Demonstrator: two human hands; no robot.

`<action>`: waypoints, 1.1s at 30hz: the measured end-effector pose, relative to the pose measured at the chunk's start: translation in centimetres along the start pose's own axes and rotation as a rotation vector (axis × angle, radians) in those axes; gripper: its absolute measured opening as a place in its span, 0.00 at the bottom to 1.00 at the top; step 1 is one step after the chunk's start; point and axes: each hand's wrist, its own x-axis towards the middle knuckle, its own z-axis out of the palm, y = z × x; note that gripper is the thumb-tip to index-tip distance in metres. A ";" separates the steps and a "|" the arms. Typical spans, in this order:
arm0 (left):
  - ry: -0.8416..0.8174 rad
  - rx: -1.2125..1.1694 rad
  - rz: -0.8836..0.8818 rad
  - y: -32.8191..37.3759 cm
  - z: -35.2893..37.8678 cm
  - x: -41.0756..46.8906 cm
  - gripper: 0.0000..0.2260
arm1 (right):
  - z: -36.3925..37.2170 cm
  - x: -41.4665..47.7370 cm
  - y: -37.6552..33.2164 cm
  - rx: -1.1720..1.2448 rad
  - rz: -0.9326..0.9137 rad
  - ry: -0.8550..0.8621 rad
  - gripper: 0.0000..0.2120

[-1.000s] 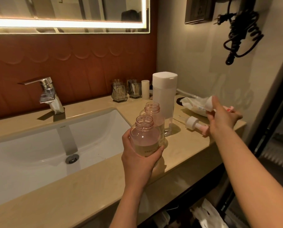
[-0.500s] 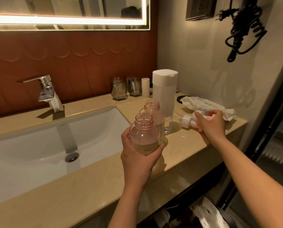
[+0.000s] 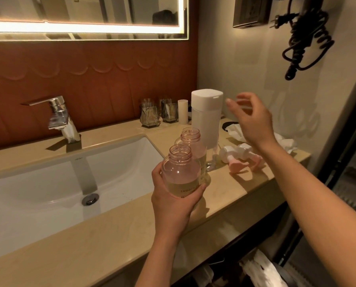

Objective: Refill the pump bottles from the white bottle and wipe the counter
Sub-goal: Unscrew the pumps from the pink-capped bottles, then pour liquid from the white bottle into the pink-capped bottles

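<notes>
Head view: the left hand point(image 3: 173, 204) grips an open-necked, clear pink-tinted plastic bottle point(image 3: 180, 172) over the beige stone counter point(image 3: 110, 235), beside the white basin point(image 3: 38, 183). A second matching pink bottle point(image 3: 191, 146) stands just behind it, close against the tall white flip-cap bottle point(image 3: 206, 121). The right hand point(image 3: 251, 123), blurred, hovers near that cap, fingers loosely spread, seemingly empty. White-and-pink pump heads point(image 3: 238, 155) lie on the counter beneath it.

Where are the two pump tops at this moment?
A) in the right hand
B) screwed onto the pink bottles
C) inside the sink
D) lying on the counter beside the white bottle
D: both pump tops lie on the counter next to the white bottle; the pink bottle in the left hand and the second pink bottle behind it have open necks, and the right hand holds nothing.
</notes>
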 end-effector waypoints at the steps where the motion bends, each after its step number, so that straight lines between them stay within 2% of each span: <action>1: -0.003 -0.004 -0.007 0.0 0.0 0.0 0.41 | 0.4 0.6 -1.1 -0.017 -0.014 -0.043 0.26; 5: -0.010 0.001 -0.013 0.1 -0.1 0.0 0.42 | 2.0 2.5 -3.5 -0.155 -0.007 -0.215 0.39; 8: -0.016 0.000 -0.023 0.0 -0.1 0.0 0.42 | 3.3 3.0 -3.8 -0.220 0.012 -0.253 0.42; 13: -0.023 0.022 -0.061 0.5 0.0 -0.1 0.46 | 4.4 3.2 -3.8 -0.187 0.066 -0.150 0.36; 16: -0.027 0.028 -0.100 1.1 0.1 -0.2 0.53 | 4.7 3.5 -3.7 -0.159 0.090 -0.117 0.33; 19: -0.021 0.024 -0.126 1.4 0.1 -0.2 0.60 | 4.4 4.1 -4.9 -0.125 0.043 -0.085 0.32; 22: -0.010 0.011 -0.148 1.7 0.0 0.0 0.63 | 3.8 4.8 -6.8 -0.044 -0.039 -0.055 0.31; 29: 0.147 0.009 -0.158 2.5 -0.6 0.0 0.61 | 3.0 4.9 -11.3 0.123 -0.213 -0.039 0.31; 33: 0.230 0.026 -0.083 4.9 -2.4 1.6 0.50 | 3.0 3.6 -13.8 0.187 -0.327 -0.093 0.29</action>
